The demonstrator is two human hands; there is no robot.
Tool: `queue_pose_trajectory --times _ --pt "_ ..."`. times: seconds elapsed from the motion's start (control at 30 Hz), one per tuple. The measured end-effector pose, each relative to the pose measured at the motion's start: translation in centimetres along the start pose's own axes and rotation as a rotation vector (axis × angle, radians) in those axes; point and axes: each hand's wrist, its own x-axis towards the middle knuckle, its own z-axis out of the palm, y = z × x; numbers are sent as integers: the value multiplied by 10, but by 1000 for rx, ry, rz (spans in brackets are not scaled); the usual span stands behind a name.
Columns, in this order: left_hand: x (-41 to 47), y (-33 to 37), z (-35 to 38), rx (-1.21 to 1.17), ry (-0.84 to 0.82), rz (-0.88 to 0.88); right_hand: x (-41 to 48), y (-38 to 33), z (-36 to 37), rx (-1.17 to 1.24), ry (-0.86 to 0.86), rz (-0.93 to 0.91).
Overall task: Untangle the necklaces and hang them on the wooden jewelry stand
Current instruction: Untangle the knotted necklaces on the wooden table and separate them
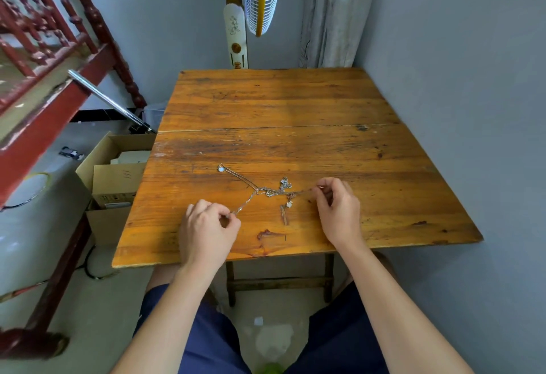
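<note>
On near half of bench (295, 101), necklaces (276, 191) lie knotted together, none separated yet; left hand (206, 225) grip pinches chain end at near left, right hand (336, 208) grip pinches strand at right; no jewelry stand in view; untangling judged early, hanging all left

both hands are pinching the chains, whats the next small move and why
Probably ease the pull to give some slack: the left hand and right hand pinch opposite ends, drawn straight through the necklace tangle on the wooden table, which likely tightens it.
</note>
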Motion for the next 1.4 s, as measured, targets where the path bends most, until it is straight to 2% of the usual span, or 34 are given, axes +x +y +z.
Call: queue_pose_trajectory --times 0.13,0.3,0.4,0.5,0.6,0.67,0.87,1.03,1.1,1.23,1.4 --pt "5 -18 -14 17 26 -109 -2 5 2 -87 16 -16" --pt "3 -19 -20 55 11 -121 -4 1 3 -168 10 -57" --pt "4 -5 -15 -30 12 -11 -5 -2 1 -160 -75 -89" --pt "8 14 -3 -137 -58 208 -5 -3 2 -257 -166 -139" --pt "18 34 9 -182 -115 347 -4 -4 2 -296 -169 -165" --pt "30 46 19 -198 -138 363 -4 -4 2 -322 -162 -205" --pt "72 70 39 -130 -343 300 -3 -2 3 -281 -197 -247" --pt "85 72 43 -142 -397 260 -1 -2 1 -266 -227 -242" --pt "91 73 42 -247 -435 186 -1 -2 0 -210 -219 -232" --pt "107 78 31 -671 -431 -85 -3 -2 -2 -88 -207 -194" --pt "129 85 24 -766 -369 -235 -7 -7 -6 -31 -233 -205"
